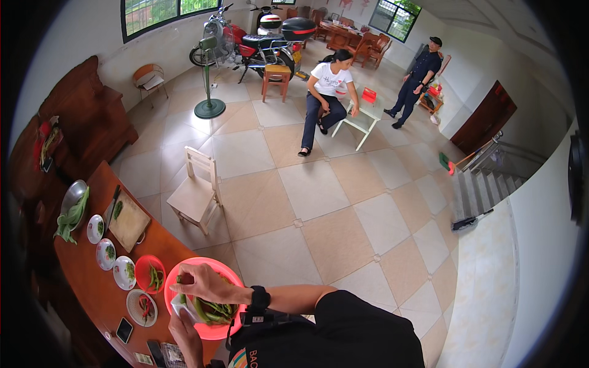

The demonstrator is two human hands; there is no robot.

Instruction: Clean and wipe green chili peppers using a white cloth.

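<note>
Both hands are over a large red plastic basin [232,271] of long green peppers [216,313] at the table's edge. My right hand [202,283], with a black band at the wrist, pinches a green pepper [179,279] between thumb and fingers. Below it, my left hand [186,329] holds a white piece of cloth or paper [179,304] against the pepper's lower part. Beside the basin stand a small red basket [146,262] with green peppers and a white basket [133,313] with red peppers.
On the wooden table [170,239] lie a cutting board [131,225], a knife [112,207], bowls of chopped greens and a phone [124,330]. A pale wooden chair [191,198] stands beyond it. Farther off, one person [329,87] sits and another [418,73] stands.
</note>
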